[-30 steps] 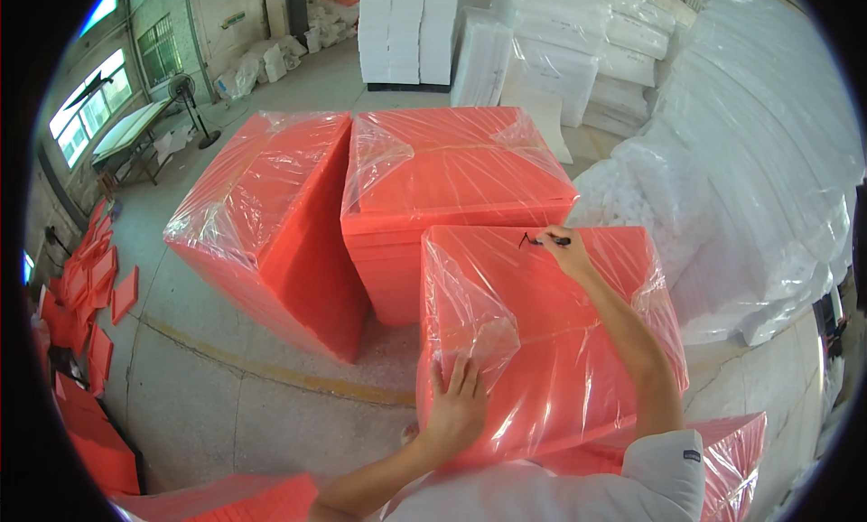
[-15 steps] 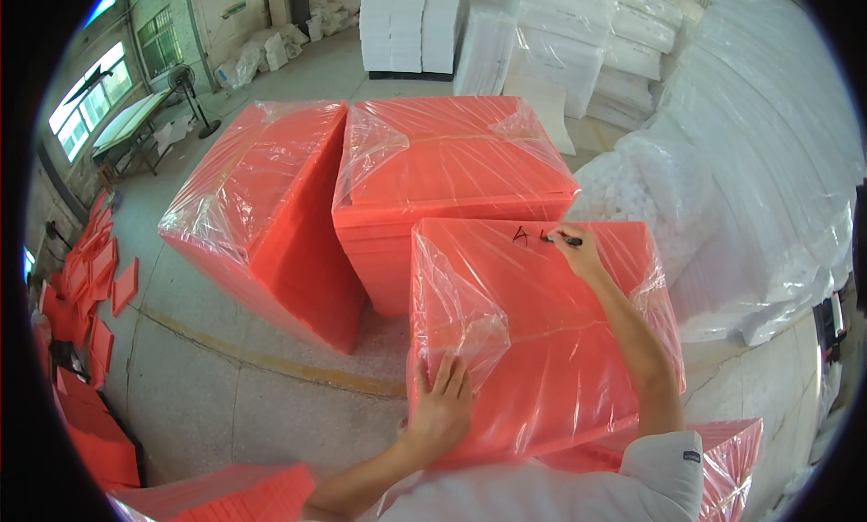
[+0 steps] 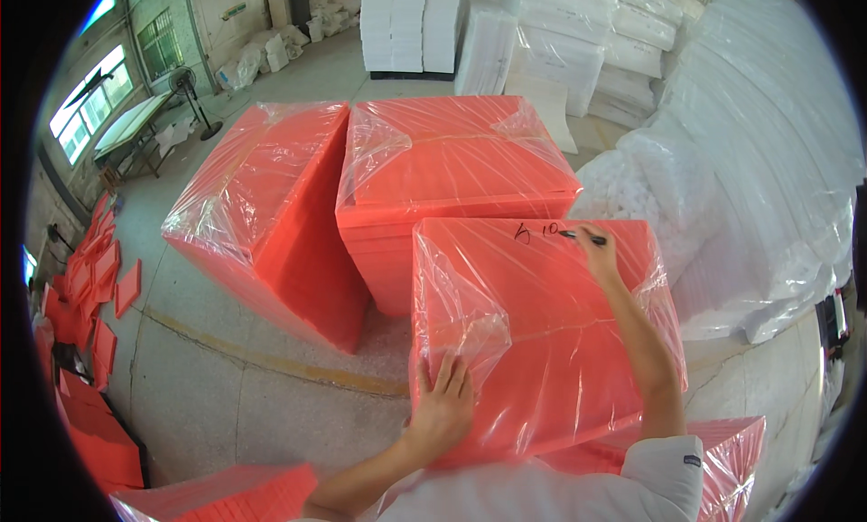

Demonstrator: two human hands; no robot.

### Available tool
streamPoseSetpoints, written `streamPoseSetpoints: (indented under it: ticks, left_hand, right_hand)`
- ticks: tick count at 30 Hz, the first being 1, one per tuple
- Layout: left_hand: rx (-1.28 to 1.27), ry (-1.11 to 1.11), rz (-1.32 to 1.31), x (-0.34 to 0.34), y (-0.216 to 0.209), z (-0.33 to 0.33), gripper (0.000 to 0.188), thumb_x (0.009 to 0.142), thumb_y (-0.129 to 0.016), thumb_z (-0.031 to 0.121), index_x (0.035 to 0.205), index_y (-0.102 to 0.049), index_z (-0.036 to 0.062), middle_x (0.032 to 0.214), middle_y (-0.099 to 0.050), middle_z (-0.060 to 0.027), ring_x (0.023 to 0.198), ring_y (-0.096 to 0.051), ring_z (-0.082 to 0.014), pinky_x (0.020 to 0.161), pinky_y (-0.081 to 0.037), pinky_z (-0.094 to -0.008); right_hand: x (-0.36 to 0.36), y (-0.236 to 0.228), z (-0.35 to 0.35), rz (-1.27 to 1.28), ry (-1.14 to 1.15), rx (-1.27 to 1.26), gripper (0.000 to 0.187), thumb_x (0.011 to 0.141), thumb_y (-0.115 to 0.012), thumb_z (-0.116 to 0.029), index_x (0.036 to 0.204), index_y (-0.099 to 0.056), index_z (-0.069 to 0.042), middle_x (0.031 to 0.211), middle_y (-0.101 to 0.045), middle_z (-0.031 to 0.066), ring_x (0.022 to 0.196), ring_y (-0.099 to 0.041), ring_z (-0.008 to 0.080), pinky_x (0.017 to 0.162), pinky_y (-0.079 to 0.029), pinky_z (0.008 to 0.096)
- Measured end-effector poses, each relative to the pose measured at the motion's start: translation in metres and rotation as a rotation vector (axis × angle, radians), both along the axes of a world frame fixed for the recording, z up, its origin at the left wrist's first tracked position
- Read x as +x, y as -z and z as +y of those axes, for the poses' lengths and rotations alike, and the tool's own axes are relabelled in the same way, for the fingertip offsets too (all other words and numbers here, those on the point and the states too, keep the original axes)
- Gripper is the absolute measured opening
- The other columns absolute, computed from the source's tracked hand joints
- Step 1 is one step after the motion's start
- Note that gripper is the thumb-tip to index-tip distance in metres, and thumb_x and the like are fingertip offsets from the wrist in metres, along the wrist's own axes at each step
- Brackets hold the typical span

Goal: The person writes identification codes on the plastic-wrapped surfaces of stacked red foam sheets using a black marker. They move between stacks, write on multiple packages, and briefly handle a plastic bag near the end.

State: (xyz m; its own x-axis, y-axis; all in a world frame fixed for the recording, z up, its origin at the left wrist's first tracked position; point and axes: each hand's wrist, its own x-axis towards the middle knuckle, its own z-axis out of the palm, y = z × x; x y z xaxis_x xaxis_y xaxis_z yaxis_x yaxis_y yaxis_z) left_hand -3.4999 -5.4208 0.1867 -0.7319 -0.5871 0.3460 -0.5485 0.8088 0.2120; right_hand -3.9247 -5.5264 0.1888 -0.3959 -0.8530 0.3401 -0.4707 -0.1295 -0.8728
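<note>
A large block of stacked red foam sheets wrapped in clear plastic film stands right before me. Close to its far edge, my right hand grips a black marker pen, its tip at the film. Dark handwritten strokes run along the film to the left of the tip. On the block's near left corner my left hand lies with fingers spread, pressing on the film and holding nothing.
Two more film-wrapped red blocks, one at the left and one behind, stand close by. Large white plastic-wrapped foam bundles fill the right side. Loose red foam pieces litter the far left floor, beyond which stand a fan and a table.
My right hand has moved a little to the right with the marker pen, and more strokes now show on the film. My left hand has stayed in place.
</note>
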Motion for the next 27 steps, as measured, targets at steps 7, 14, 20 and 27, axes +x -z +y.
streamPoseSetpoints:
  ticks: [7, 14, 20, 27]
  left_hand:
    - [0.038, 0.039, 0.020, 0.000, 0.002, -0.001, 0.046, 0.094, -0.061, 0.025, 0.121, -0.062, -0.0125, 0.136, -0.054, -0.0294, 0.139, -0.041, -0.0453, 0.107, -0.031, -0.0767]
    - [0.052, 0.053, -0.008, -0.001, 0.002, -0.002, 0.048, 0.093, -0.062, 0.025, 0.122, -0.061, -0.0130, 0.138, -0.053, -0.0302, 0.140, -0.040, -0.0455, 0.109, -0.027, -0.0768]
    - [0.074, 0.027, 0.032, -0.002, 0.005, -0.001, 0.049, 0.088, -0.066, 0.023, 0.122, -0.060, -0.0125, 0.139, -0.054, -0.0276, 0.141, -0.041, -0.0429, 0.113, -0.021, -0.0743]
    - [0.044, 0.040, 0.022, -0.003, 0.007, -0.002, 0.050, 0.087, -0.068, 0.024, 0.121, -0.061, -0.0123, 0.138, -0.055, -0.0275, 0.140, -0.041, -0.0429, 0.113, -0.020, -0.0748]
  right_hand:
    - [-0.011, 0.009, 0.032, 0.196, 0.063, 0.075, 0.011, 0.096, -0.065, -0.007, 0.095, -0.071, 0.002, 0.077, -0.063, 0.0010, 0.072, -0.053, 0.0067, 0.064, -0.041, 0.0253]
    - [0.007, 0.002, 0.036, 0.307, -0.052, 0.024, 0.009, 0.093, -0.067, -0.006, 0.095, -0.070, 0.002, 0.075, -0.062, 0.0016, 0.070, -0.051, 0.0065, 0.062, -0.041, 0.0252]
    - [0.004, 0.000, 0.053, 0.202, -0.124, 0.118, 0.012, 0.097, -0.064, -0.008, 0.099, -0.069, 0.003, 0.075, -0.063, 0.0016, 0.069, -0.053, 0.0069, 0.064, -0.043, 0.0249]
    - [-0.027, 0.006, 0.041, 0.070, 0.155, 0.135, 0.015, 0.098, -0.064, -0.011, 0.098, -0.070, 0.002, 0.078, -0.064, 0.0000, 0.070, -0.054, 0.0072, 0.067, -0.044, 0.0253]
